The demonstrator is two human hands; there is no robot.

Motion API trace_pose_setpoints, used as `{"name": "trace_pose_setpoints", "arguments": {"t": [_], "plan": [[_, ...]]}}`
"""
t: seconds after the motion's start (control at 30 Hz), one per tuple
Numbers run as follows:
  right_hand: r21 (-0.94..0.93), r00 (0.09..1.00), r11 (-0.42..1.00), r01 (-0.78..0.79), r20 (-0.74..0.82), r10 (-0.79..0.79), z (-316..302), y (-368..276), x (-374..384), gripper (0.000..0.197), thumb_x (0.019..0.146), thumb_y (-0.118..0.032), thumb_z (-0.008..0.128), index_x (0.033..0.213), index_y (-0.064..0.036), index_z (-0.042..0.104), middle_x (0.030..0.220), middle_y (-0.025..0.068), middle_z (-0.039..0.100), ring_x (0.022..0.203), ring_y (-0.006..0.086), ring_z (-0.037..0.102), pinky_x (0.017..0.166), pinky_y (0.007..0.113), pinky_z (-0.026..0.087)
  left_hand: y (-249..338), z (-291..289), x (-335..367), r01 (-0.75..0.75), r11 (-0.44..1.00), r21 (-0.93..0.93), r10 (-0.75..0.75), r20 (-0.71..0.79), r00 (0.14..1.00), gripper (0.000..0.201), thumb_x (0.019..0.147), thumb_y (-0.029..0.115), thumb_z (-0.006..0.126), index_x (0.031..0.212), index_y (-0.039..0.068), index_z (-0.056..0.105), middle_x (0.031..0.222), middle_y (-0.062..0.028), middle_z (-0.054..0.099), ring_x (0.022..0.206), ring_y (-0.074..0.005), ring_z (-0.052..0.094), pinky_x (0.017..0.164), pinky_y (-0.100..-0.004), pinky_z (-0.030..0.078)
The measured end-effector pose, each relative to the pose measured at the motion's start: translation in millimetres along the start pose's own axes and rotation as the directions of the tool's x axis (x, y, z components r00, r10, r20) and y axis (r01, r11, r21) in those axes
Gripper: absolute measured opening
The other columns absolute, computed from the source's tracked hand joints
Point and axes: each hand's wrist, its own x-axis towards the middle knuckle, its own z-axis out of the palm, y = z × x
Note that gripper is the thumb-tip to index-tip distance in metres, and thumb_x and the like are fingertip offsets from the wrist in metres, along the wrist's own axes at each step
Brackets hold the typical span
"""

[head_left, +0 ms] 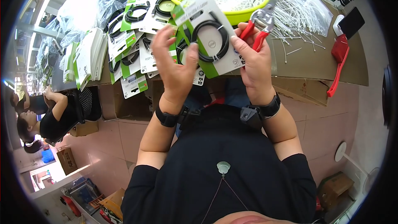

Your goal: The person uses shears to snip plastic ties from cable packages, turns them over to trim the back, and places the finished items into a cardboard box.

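Note:
A white-and-green cable card (203, 12) carrying a coiled black cable (226, 43) is held up over the table's front edge. My right hand (256, 68) pinches its right edge and also keeps hold of red-handled cutters (260, 40), whose metal jaws point up and away. Beside the card's left edge is my left hand (176, 66), fingers spread, the thumb close to the coil; whether it touches the card I cannot tell. More carded black cables (134, 14) lie in an overlapping pile left of my hands. White ties show on the held coil.
Behind the card stands a yellow-green basin (244, 18) with white cable ties. Loose ties (286, 23) and a clear bag (313, 12) lie to its right. A red long-handled tool (340, 52) overhangs the right edge. Stacked cards (93, 54) stand left; two people sit beyond.

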Motion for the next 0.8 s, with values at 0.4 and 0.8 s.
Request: {"name": "trace_pose_setpoints", "arguments": {"t": [0.4,0.8], "plan": [[-0.633,0.959,0.754,0.175,0.282,0.014,-16,-38,-7,0.036,0.083,-0.002,0.066,0.117,-0.0005,0.055,0.103,0.0073,0.062,0.094,0.0157,0.059,0.084,0.029,0.048,18,-20,16,0.503,0.390,-0.771,-0.502,0.280,0.818,0.031,0.099,0.012,0.045,0.127,0.000,0.043,0.120,-0.0097,0.055,0.110,-0.0152,0.054,0.093,-0.0292,0.045],[-0.807,0.806,0.008,0.591,0.589,-0.066,-7,-51,-22,0.046,0.069,-0.006,0.072,0.114,-0.0087,0.060,0.101,0.0113,0.062,0.093,0.0315,0.058,0.082,0.041,0.046,20,-28,7,0.131,0.979,-0.154,-0.146,-0.087,0.986,0.027,0.098,0.012,0.050,0.120,-0.002,0.045,0.108,-0.0094,0.057,0.090,-0.0146,0.055,0.079,-0.0257,0.045]]}}
